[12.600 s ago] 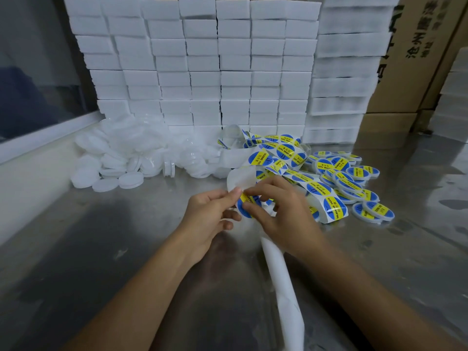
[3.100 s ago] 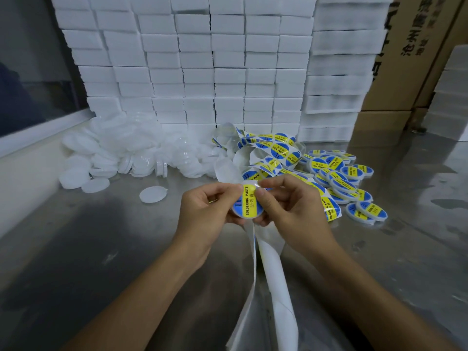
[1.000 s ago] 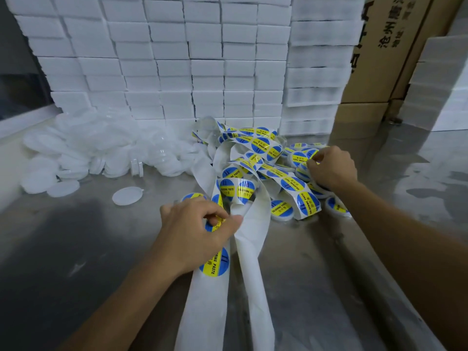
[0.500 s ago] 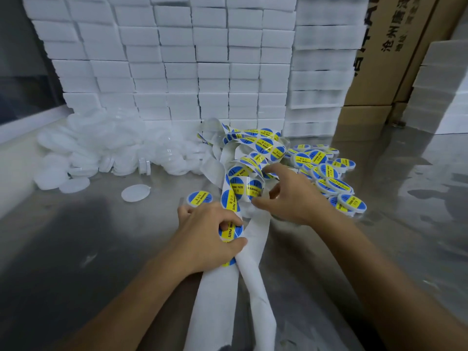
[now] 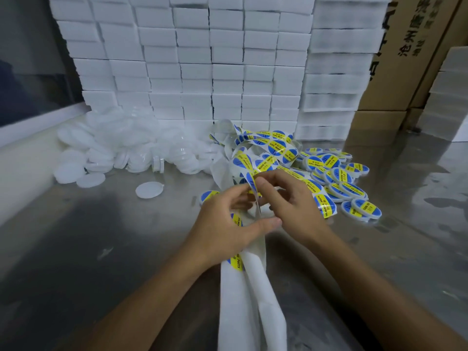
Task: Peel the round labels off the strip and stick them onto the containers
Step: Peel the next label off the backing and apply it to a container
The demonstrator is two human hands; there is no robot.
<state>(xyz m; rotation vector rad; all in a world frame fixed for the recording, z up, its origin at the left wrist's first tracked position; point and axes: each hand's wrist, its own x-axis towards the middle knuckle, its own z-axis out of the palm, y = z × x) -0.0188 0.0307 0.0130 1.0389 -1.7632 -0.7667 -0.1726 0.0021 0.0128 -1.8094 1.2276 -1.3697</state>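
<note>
A white backing strip [image 5: 243,295] with round blue-and-yellow labels runs from the near edge up into a tangled heap [image 5: 268,150]. My left hand [image 5: 228,229] grips the strip, thumb across it. My right hand [image 5: 288,201] pinches the strip's label end just above, fingertips meeting those of the left hand. One labelled container [image 5: 209,196] lies just left of my left hand. Several labelled containers [image 5: 347,183] are piled to the right. Plain white containers [image 5: 126,148] are heaped at the back left, and one [image 5: 149,190] lies alone in front of them.
The work surface is a shiny metal table [image 5: 101,249]. A wall of stacked white boxes [image 5: 215,59] closes the back. Cardboard cartons [image 5: 410,54] stand at the back right, with more white boxes [image 5: 450,97] beside them. A pale ledge [image 5: 30,158] runs along the left.
My right hand came back from the labelled pile and now pinches the strip next to my left hand. A labelled container lies left of the strip.
</note>
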